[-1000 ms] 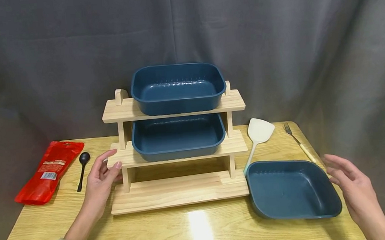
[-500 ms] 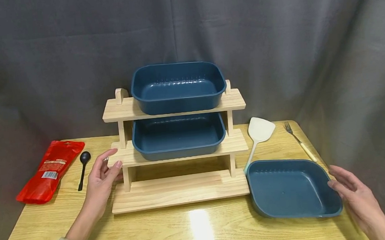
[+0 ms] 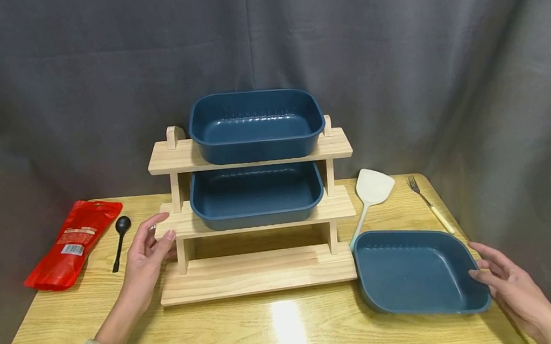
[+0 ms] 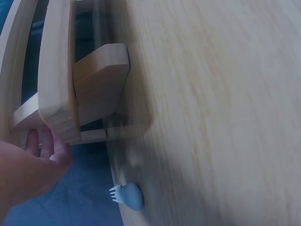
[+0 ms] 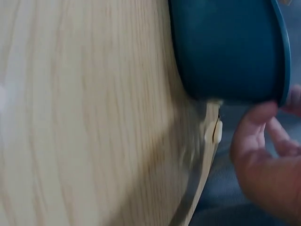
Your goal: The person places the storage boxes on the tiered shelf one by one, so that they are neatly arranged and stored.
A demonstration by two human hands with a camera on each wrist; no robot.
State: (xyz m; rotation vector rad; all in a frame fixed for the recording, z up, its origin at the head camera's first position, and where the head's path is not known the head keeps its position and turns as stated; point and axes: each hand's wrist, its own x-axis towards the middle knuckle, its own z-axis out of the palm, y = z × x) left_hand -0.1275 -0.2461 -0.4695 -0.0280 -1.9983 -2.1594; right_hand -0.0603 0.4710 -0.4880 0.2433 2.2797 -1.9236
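Note:
A three-tier wooden stand [image 3: 259, 276] is on the table in the head view. My left hand [image 3: 146, 258] grips the left end of its middle shelf, thumb in front; in the left wrist view the fingers [image 4: 47, 146] curl at the wood's corner. One dark blue rectangular basin [image 3: 256, 149] sits on the top shelf, a second basin [image 3: 260, 219] on the middle one. To the right of the stand, a third blue basin [image 3: 419, 274] stands on the table. My right hand [image 3: 515, 288] pinches its right rim, thumb over the edge and fingers outside.
A red packet [image 3: 70, 247] and a black spoon [image 3: 120, 238] lie at the left. Behind the third basin are a white spatula [image 3: 374, 187] and a fork [image 3: 431, 205] with a pale handle. A grey curtain [image 3: 246, 44] hangs behind and at both sides.
My right hand has come down and leftward onto the right rim of the third basin, and its thumb now lies over the edge. The left hand keeps its place on the stand.

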